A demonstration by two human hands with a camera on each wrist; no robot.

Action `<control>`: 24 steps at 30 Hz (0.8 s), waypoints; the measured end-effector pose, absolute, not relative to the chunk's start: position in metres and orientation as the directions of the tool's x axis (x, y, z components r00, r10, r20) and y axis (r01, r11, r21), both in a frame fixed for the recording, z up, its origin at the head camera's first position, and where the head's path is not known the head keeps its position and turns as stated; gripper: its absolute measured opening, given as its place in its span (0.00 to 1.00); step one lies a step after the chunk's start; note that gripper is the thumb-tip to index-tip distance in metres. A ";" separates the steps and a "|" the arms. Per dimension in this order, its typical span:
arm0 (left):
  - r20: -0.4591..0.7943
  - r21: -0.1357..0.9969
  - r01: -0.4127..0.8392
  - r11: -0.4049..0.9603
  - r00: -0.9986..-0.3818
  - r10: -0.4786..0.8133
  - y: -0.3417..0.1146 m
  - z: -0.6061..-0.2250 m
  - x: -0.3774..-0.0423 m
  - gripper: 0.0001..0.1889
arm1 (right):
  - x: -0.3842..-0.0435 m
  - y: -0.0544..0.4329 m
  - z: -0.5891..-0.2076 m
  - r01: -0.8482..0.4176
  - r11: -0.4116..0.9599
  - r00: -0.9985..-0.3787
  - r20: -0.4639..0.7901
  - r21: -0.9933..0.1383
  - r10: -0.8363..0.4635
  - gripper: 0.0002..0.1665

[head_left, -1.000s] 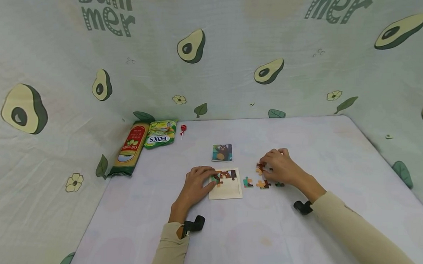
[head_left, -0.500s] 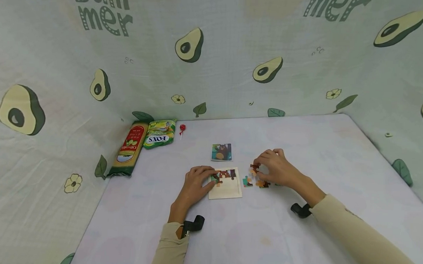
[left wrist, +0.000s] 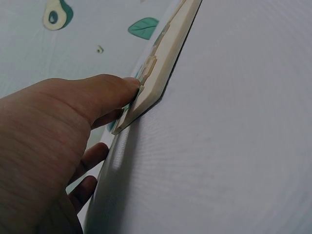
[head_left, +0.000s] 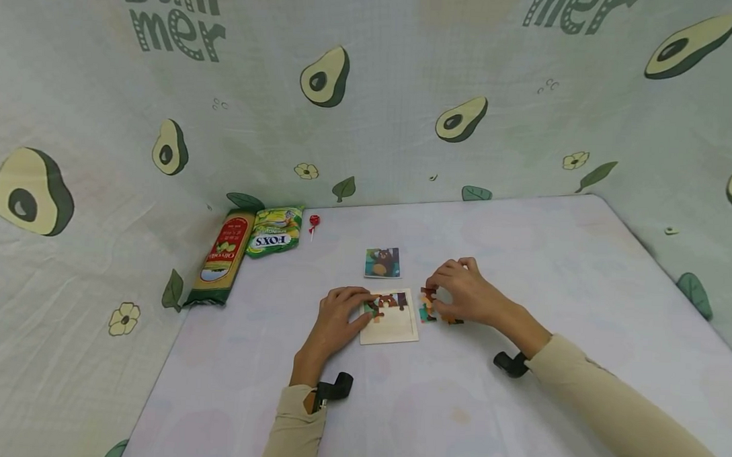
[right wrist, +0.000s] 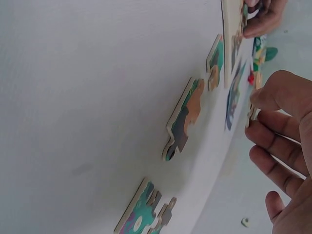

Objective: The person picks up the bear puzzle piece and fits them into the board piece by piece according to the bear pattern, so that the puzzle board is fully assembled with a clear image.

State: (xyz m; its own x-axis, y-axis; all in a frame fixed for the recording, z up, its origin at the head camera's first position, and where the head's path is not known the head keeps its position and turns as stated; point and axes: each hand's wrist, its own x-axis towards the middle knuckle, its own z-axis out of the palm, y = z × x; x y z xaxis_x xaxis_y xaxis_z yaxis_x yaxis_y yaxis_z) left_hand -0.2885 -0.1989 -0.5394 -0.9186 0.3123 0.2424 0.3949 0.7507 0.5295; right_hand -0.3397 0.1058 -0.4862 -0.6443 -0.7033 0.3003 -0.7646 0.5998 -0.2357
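Note:
A pale puzzle board [head_left: 394,332] lies on the table, with several bear-picture pieces fitted along its top and left side. My left hand [head_left: 336,323] holds the board at its left side, thumb [left wrist: 114,92] on top over the fitted pieces. To the right of the board, my right hand [head_left: 469,292] pinches a brown-and-orange puzzle piece [head_left: 427,294] between thumb and fingers, raised off the table in the right wrist view. Below that hand lie loose pieces: a teal one [right wrist: 214,63], an orange-and-dark one [right wrist: 185,114] and a green-and-purple one [right wrist: 139,214].
Behind the board lies a small bear picture card [head_left: 382,263]. At the table's far left are a red-and-gold packet [head_left: 222,256], a green Fox's bag [head_left: 275,231] and a red lollipop [head_left: 314,221]. An avocado-printed cloth [head_left: 393,155] hangs behind.
My right hand has moved left toward the board with the puzzle piece between its fingers, passing over the loose pieces. The left hand stays in place on the board.

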 end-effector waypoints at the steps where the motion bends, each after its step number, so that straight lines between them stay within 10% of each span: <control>1: 0.242 0.530 0.395 0.750 -0.918 0.313 -0.199 -0.539 -0.288 0.18 | -0.339 0.104 -0.486 -0.764 0.600 -0.645 0.298 -0.237 -0.704 0.13; 24: 0.233 0.533 0.381 0.756 -0.925 0.301 -0.198 -0.540 -0.288 0.17 | -0.334 0.071 -0.496 -0.821 0.530 -0.571 0.315 -0.211 -0.759 0.11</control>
